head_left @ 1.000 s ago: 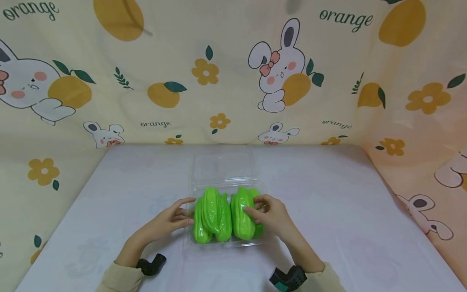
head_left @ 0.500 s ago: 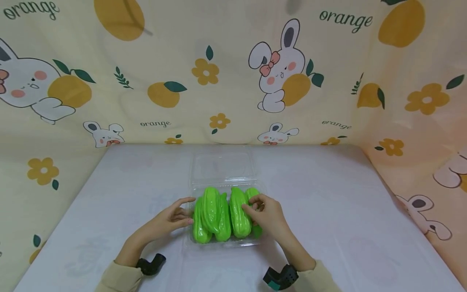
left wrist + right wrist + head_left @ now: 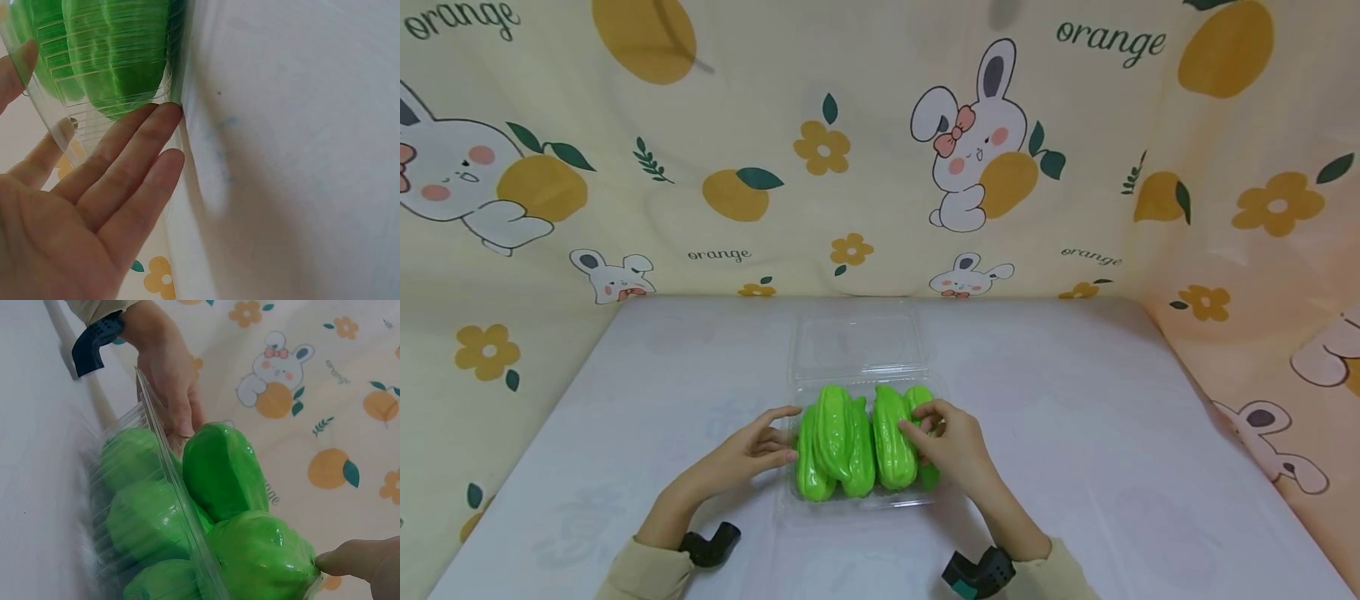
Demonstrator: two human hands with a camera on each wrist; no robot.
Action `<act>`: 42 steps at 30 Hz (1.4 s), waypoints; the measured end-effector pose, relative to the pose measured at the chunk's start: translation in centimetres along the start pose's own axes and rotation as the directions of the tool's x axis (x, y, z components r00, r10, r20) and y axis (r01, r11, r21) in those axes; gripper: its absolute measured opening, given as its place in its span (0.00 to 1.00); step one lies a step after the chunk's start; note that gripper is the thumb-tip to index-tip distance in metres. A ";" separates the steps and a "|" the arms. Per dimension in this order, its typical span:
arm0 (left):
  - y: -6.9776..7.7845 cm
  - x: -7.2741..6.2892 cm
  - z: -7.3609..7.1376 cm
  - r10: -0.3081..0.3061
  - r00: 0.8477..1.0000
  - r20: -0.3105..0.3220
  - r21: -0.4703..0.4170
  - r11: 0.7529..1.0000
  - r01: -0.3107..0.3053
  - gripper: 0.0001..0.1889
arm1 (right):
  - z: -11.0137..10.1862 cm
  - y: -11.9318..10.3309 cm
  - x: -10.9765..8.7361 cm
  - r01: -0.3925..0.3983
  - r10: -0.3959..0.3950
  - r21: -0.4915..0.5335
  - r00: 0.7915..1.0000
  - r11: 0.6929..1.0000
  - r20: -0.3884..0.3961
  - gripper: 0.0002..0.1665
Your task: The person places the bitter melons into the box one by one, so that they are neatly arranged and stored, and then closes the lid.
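Note:
Several glossy bright-green, ridged, long vegetables, apparently toy ones, lie side by side in a clear plastic clamshell box (image 3: 865,502), its lid folded back. My left hand (image 3: 748,454) is at the box's left side, fingers extended; in the left wrist view, its fingertips (image 3: 170,115) rest at the clear wall. My right hand (image 3: 955,442) is on the box's right side with bent fingers, its thumb on a green vegetable (image 3: 893,446). In the right wrist view a fingertip touches the end of a vegetable (image 3: 262,556); the other fingers are out of that view.
The box stands on a white-covered table (image 3: 1075,417). Its clear lid (image 3: 857,342) lies toward the back. A patterned cloth (image 3: 865,192) with rabbits and oranges hangs behind the table and along both sides. Each wrist carries a black device (image 3: 711,546).
Between the two earlier frames, my right hand shifted slightly left and the vegetable under its thumb moved left, uncovering more of the one beside it. Little differs since then. My left hand stays put.

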State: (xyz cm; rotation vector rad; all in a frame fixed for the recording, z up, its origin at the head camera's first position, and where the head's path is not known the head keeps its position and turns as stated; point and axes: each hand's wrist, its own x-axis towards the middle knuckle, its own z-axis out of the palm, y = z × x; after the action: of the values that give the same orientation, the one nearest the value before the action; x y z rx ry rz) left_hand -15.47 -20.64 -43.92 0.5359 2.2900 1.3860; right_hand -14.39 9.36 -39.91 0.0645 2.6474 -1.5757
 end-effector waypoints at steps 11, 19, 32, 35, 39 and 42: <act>0.0 0.0 0.1 -0.005 1.000 0.003 -0.004 1.000 0.005 0.36 | -0.4 0.0 -0.3 0.001 -0.002 0.026 1.000 1.000 0.029 0.14; 0.2 -0.2 0.0 0.003 1.000 -0.001 0.006 1.000 -0.003 0.36 | -1.2 0.3 -0.1 0.018 -0.025 0.063 0.994 0.998 0.110 0.17; 0.2 -0.2 0.2 -0.014 1.000 -0.004 0.021 1.000 0.014 0.35 | -2.9 0.5 0.4 0.075 -0.091 0.106 0.983 0.992 0.158 0.20; 0.2 -0.1 0.1 -0.023 1.000 0.011 0.026 0.999 0.022 0.34 | -3.5 0.7 0.6 0.064 -0.079 0.110 0.988 0.992 0.136 0.19; 0.3 -0.1 0.1 -0.024 0.999 0.040 0.030 0.999 0.023 0.35 | -4.3 0.9 1.0 0.023 -0.033 0.119 0.995 0.993 0.091 0.18; 0.4 -0.2 0.0 -0.022 0.998 0.051 0.044 0.999 0.020 0.34 | -4.7 1.0 1.4 -0.011 0.003 0.140 0.998 0.990 0.055 0.17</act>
State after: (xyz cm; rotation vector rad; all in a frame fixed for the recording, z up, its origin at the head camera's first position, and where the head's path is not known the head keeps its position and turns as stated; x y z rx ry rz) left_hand -15.29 -20.62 -43.55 0.5536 2.2822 1.3006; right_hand -15.83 14.00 -38.63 0.0367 2.4893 -1.7338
